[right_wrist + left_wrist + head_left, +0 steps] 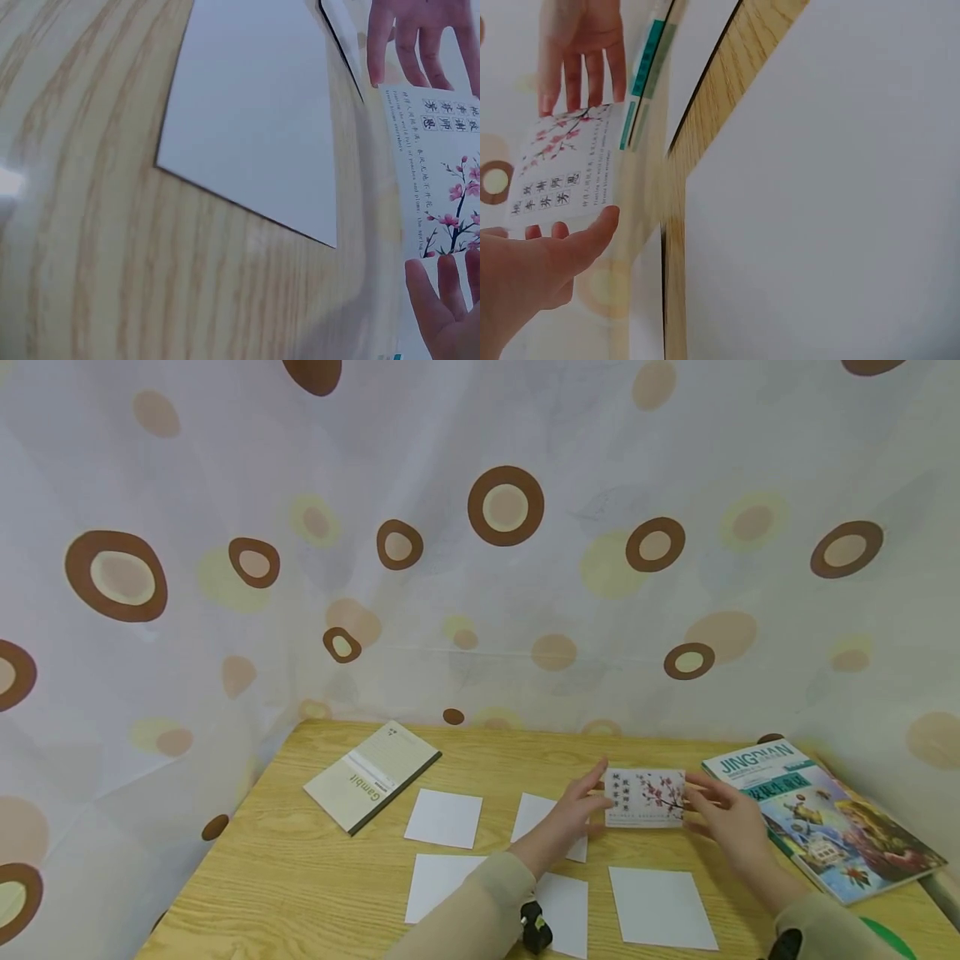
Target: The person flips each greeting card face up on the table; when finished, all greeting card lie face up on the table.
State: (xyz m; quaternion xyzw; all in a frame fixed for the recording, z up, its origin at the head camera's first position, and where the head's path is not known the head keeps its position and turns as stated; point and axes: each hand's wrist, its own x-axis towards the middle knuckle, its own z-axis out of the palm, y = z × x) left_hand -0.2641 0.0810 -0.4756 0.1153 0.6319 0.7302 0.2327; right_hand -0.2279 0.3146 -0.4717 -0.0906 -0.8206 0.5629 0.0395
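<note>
A white greeting card (pixel 645 798) with pink plum blossoms and dark Chinese writing is held up over the back right of the table. My left hand (pixel 566 818) holds its left edge, the thumb showing near a corner in the left wrist view. The opposite edge is held by my right hand (pixel 731 822), whose fingers (pixel 450 285) reach onto the card's border in the right wrist view. Below lie several blank white cards; one card (pixel 663 907) is under the right forearm's left side, and another card (pixel 444 818) lies further left.
A cream notebook (pixel 372 777) marked Gambit lies at the back left of the wooden table (pixel 262 877). At the right, a colourful magazine (pixel 825 822) lies near the right hand. Part of a green round object (pixel 888 937) shows at the lower right. A dotted curtain (pixel 450 585) hangs behind.
</note>
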